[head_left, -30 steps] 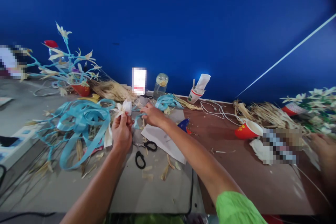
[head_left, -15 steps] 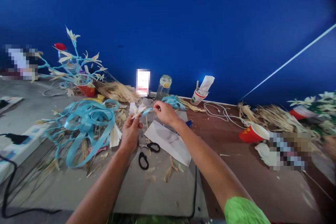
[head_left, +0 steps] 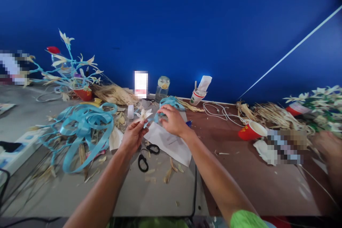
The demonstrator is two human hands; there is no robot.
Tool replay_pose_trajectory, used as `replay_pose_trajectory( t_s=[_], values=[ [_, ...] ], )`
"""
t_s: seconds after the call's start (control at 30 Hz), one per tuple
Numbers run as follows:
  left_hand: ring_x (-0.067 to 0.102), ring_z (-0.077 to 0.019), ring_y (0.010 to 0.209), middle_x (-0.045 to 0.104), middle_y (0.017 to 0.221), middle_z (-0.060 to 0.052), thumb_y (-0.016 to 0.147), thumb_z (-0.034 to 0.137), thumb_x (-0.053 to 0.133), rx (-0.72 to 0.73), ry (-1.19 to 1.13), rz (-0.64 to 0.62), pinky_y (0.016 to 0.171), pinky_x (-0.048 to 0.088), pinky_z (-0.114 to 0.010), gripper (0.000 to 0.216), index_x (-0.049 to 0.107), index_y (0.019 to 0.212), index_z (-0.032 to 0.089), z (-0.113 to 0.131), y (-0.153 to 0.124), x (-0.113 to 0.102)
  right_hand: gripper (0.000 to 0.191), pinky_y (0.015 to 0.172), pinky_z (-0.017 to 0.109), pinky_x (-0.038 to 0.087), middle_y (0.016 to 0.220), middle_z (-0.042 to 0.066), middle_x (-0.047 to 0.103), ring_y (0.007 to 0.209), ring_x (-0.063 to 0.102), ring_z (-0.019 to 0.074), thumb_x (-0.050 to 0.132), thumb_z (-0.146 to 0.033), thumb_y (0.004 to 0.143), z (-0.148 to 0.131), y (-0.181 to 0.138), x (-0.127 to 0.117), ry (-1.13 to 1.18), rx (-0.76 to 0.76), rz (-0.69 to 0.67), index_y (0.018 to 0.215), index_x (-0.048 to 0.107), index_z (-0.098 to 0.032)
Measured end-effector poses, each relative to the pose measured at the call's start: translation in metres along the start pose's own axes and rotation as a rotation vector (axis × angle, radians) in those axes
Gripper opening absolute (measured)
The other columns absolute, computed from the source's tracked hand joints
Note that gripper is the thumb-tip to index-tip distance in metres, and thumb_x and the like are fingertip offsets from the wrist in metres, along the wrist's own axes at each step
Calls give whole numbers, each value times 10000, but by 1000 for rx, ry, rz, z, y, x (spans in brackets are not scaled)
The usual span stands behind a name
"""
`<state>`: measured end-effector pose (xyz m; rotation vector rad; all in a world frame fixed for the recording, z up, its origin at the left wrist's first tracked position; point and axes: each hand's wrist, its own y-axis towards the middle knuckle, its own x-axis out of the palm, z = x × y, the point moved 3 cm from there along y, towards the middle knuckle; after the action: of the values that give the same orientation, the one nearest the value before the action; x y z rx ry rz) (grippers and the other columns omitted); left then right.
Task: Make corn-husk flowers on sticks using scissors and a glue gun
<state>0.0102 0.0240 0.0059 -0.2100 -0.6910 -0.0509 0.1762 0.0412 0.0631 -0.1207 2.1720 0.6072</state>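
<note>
The grip of the left hand point(head_left: 134, 136) is pinched shut. Thumb and fingertips close on the base of a small cream husk flower point(head_left: 143, 114), held up just above the table point(head_left: 160, 192) with its petals spread and pointing away from the person. The right hand point(head_left: 173, 121) is closed too, its grip nipping a strip of blue ribbon point(head_left: 155, 117) that runs across the short gap to the flower's base. The two hands are near each other but not touching. Whether the ribbon is wound round the stem I cannot tell; it is too small from here.

The flower looks feather-light and papery, dry and brittle at the petals. I would judge the stem end under the petals the only safe place to hold, since a squeeze higher up would likely crease or crack them. The ribbon looks thin, soft and rather slick, and apt to slip unless kept taut.

Beneath the hands lie a white sheet of paper point(head_left: 169, 143) and black-handled scissors point(head_left: 145, 155). To the left a loose ribbon heap point(head_left: 82, 124) sprawls among husk scraps, with a small white roll point(head_left: 130, 111) near it. Farther back stand a glass jar point(head_left: 162, 87), a paper cup point(head_left: 197, 97) and a red pot point(head_left: 83, 94) holding a spray of flowers. On the right a red cup point(head_left: 251, 131) lies tipped on its side, and another person's hand point(head_left: 326, 143) shows at the edge.
</note>
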Motion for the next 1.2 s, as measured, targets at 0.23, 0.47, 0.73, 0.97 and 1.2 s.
replay_pose_trajectory(
  t_s=[0.23, 0.47, 0.73, 0.97, 1.2],
  values=[
    [509, -43, 517, 610, 665, -4, 583, 233, 802, -19, -52, -21, 531, 445, -176, 263, 643, 749, 106, -2, -3, 8, 236, 909, 307, 412, 1009, 61, 647, 978, 569, 178, 581, -131, 723, -27, -7, 29, 314, -59, -120, 952, 625, -166],
    [437, -18, 440, 568, 594, 26, 649, 191, 754, -52, -87, -24, 527, 445, -187, 188, 640, 778, 116, -2, 1, 1, 336, 735, 249, 436, 903, 41, 608, 804, 556, 141, 503, -67, 731, -21, -12, 27, 308, 6, 2, 1018, 641, -173],
    [393, -8, 397, 531, 529, 47, 652, 181, 747, -72, -106, -33, 578, 488, -211, 170, 656, 778, 111, 2, -2, 2, 235, 688, 230, 418, 816, 22, 620, 717, 539, 129, 533, -200, 801, -21, -18, 27, 325, 12, 40, 1017, 622, -177],
    [468, -30, 484, 613, 721, 10, 685, 224, 727, 38, -71, -9, 611, 493, -223, 139, 631, 744, 142, 6, -2, 1, 142, 615, 224, 388, 705, 2, 582, 644, 505, 120, 495, -276, 809, -3, -21, 31, 454, 203, 122, 763, 589, -180],
    [543, -79, 604, 606, 712, 8, 626, 201, 768, 26, -58, -64, 646, 477, -235, 179, 608, 698, 163, -2, -5, 9, 179, 484, 217, 315, 510, -61, 427, 477, 366, 85, 560, -354, 718, 6, -20, 41, 800, 509, 131, 662, 541, -185]
  ],
)
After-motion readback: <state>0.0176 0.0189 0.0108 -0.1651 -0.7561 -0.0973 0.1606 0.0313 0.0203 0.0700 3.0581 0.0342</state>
